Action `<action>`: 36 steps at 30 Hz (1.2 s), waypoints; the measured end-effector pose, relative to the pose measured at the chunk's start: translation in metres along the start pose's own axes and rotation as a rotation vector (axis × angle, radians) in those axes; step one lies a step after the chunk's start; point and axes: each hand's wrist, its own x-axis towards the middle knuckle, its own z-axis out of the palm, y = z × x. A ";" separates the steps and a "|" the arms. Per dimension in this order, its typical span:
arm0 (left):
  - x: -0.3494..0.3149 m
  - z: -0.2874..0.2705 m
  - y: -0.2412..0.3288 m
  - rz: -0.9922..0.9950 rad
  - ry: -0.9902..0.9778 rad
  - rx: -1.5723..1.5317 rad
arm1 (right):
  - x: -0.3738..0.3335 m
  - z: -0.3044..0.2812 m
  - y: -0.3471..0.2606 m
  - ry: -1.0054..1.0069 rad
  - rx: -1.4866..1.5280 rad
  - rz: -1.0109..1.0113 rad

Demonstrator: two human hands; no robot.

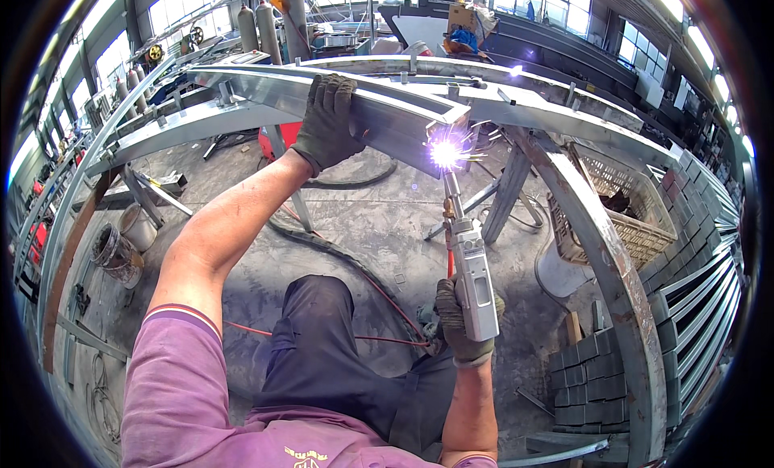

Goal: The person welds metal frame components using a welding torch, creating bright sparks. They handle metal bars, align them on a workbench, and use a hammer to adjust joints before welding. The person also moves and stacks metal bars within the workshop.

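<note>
A long silvery metal frame [395, 129] of rectangular section lies across the supports in front of me. My left hand [330, 121], in a dark work glove, grips its upper edge, fingers over the top. My right hand [461, 327], gloved as well, is closed around the grip of a grey handheld welding gun [474, 266] pointing away from me. At the gun's nozzle a bright violet-white arc [446, 153] throws sparks against the right end of the frame. The glare hides the seam and the exact contact of the tip.
Metal support beams [556, 113] run crosswise, with a rusty curved leg [609, 258] at right. Beyond stands a plastic crate [645, 226] beside stacked metal profiles [693, 331]. Hoses [347, 258] trail over the floor. Buckets [139, 226] stand left; gas cylinders [267, 29] stand at the back.
</note>
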 end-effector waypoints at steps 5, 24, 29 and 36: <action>-0.001 0.003 -0.003 -0.002 0.001 0.011 | -0.007 0.003 0.006 -0.005 0.059 0.072; -0.001 0.002 0.000 -0.020 -0.016 0.028 | -0.003 0.004 -0.005 0.027 0.036 0.064; -0.002 0.002 0.000 -0.017 -0.021 0.025 | -0.001 0.004 -0.008 0.027 -0.022 0.017; -0.001 0.005 -0.003 -0.004 0.001 0.004 | -0.003 0.004 -0.006 0.028 -0.013 0.028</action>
